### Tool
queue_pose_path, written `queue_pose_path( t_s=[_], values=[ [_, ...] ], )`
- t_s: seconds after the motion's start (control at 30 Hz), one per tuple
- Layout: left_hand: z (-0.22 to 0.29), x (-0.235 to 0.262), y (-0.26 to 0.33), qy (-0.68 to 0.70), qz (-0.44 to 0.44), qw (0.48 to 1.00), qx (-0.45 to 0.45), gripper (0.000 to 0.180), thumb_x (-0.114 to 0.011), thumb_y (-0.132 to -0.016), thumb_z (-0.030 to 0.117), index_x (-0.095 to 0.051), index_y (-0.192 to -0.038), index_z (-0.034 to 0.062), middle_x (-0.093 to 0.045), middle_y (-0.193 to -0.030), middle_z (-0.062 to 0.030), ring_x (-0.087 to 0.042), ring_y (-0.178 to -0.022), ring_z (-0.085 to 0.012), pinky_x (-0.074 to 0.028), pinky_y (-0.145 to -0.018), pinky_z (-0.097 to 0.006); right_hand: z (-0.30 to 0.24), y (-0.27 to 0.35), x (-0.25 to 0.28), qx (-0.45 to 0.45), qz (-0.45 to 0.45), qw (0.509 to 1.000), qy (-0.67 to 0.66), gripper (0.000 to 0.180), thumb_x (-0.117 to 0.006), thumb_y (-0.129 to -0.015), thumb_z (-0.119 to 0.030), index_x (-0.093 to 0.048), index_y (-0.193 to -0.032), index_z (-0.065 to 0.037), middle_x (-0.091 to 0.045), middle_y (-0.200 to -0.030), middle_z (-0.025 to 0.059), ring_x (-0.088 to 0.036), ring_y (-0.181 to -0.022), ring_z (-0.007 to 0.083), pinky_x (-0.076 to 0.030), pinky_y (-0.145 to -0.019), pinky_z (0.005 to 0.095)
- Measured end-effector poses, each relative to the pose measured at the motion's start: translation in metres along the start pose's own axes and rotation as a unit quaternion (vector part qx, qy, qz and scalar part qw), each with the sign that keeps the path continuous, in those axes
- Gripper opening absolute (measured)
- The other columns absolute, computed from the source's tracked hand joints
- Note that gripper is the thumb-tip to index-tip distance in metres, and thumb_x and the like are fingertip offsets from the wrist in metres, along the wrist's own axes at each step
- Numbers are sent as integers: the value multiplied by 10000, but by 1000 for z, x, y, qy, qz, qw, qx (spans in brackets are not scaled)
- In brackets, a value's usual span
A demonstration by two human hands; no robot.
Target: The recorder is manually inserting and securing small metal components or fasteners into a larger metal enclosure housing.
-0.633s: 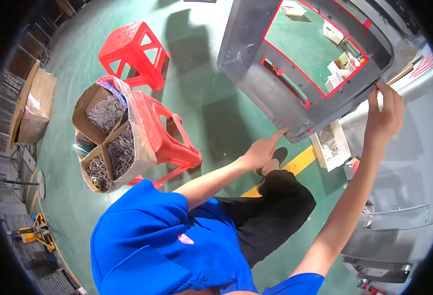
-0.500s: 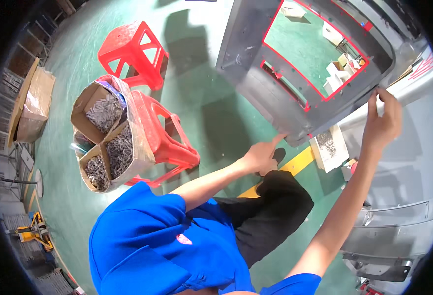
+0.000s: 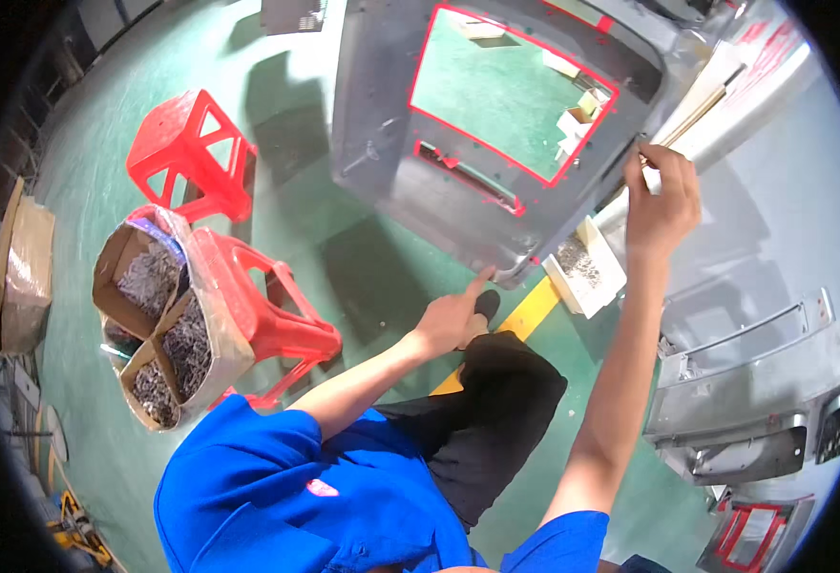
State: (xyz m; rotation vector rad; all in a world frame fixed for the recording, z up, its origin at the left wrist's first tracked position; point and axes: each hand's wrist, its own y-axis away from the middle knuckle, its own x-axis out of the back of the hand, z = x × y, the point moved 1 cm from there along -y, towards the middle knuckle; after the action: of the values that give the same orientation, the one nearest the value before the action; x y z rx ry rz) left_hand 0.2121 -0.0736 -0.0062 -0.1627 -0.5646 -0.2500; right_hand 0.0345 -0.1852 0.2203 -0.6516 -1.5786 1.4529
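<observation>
A large grey moulded panel point(image 3: 420, 196) with red-edged openings stands tilted ahead of me. My left hand point(image 3: 449, 320) stretches its index finger to the panel's lower corner, touching it; the other fingers are curled. My right hand point(image 3: 663, 201) is raised at the panel's right edge, thumb and fingertips pinched together. Something small and dark shows at those fingertips, too small to name; whether it is separate from the panel's edge, I cannot tell. Below the panel's right side sits a white box point(image 3: 587, 272) of small parts.
A divided cardboard box point(image 3: 229, 368) of small dark and grey parts rests beside a red stool point(image 3: 277, 315). Another red stool point(image 3: 181, 143) stands farther off. Grey panels point(image 3: 745, 392) lie at right. A wrapped carton point(image 3: 29, 267) is at far left; yellow tape point(image 3: 530, 310) marks the green floor.
The whole view has shifted, so the panel, stools and both hands appear farther left. My left finger stays at the panel's corner, and my right hand stays pinched at its edge.
</observation>
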Motion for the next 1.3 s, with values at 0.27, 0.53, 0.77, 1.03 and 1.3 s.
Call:
queue_pose_path(
  t_s=[0.27, 0.53, 0.77, 1.03, 1.3],
  values=[
    [5, 2, 4, 11, 33, 999, -24, 618, -427, -892, 85, -180, -1454, 158, -514, -584, -215, -534, -557, -397, -392, -561, -495, -5, -9, -4, -112, -12, 993, -28, 123, -726, -729, -70, -630, -805, -81, -617, -735, 39, -603, -641, 184, -460, -583, 301],
    [9, 13, 5, 1, 25, 1000, 16, 610, -424, -896, 97, -176, -1450, 167, -509, -568, -208, -534, -552, -397, -391, -559, -492, -9, -19, -16, -60, -9, 997, -43, 113, -709, -725, -51, -631, -804, -67, -628, -764, 41, -610, -658, 202, -471, -600, 309],
    [-7, 16, -1, -94, 17, 992, 79, 630, -414, -881, 86, -149, -1448, 149, -549, -609, -239, -565, -593, -414, -402, -565, -535, -4, -31, -25, -115, -76, 990, -40, 92, -717, -697, -90, -651, -760, -76, -631, -762, 65, -616, -704, 228, -473, -611, 342],
    [-60, 64, -9, 177, 99, 979, -30, 459, -369, -907, 39, -349, -1361, 105, -504, -675, -135, -434, -485, -214, -375, -480, -327, -70, -24, -67, -145, -147, 978, -9, 200, -715, -661, -181, -664, -818, -69, -645, -872, 101, -620, -831, 290, -494, -688, 375],
    [-19, 15, 1, 727, -14, 636, 259, 295, -404, -953, 151, -528, -1153, -25, -590, -977, -82, -579, -881, -153, -493, -713, -271, -154, 124, 43, -137, -380, 904, -143, 123, -662, -643, -158, -665, -742, -85, -628, -755, 65, -583, -804, 249, -435, -774, 376]
  ],
)
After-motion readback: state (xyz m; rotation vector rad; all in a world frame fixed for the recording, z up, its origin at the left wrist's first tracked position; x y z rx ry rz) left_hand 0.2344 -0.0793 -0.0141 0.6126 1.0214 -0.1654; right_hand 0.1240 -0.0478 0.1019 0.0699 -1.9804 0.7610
